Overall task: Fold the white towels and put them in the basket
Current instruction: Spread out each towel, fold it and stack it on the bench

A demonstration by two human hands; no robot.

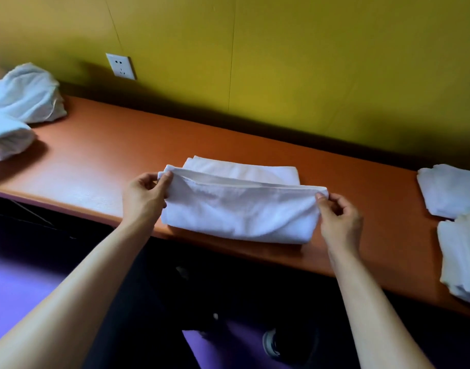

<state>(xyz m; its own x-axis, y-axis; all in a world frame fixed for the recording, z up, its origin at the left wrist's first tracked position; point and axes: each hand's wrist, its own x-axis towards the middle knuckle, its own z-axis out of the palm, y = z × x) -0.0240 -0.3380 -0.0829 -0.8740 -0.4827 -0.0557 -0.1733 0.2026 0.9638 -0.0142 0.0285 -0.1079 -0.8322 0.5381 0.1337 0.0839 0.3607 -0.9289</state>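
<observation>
In the head view, a white towel (239,209) is held at both ends at the centre of the frame, partly folded over on an orange tabletop (95,161). Its left corner is pinched by the fingers (166,179) of the left hand (144,198); its right corner is pinched by the right hand (339,222). Crumpled white towels (20,107) are seen at the upper left, on the same tabletop. Folded towels (452,190) are stacked at the right edge of the frame. A wall socket (121,66) is set into the yellow wall (308,62) behind.
</observation>
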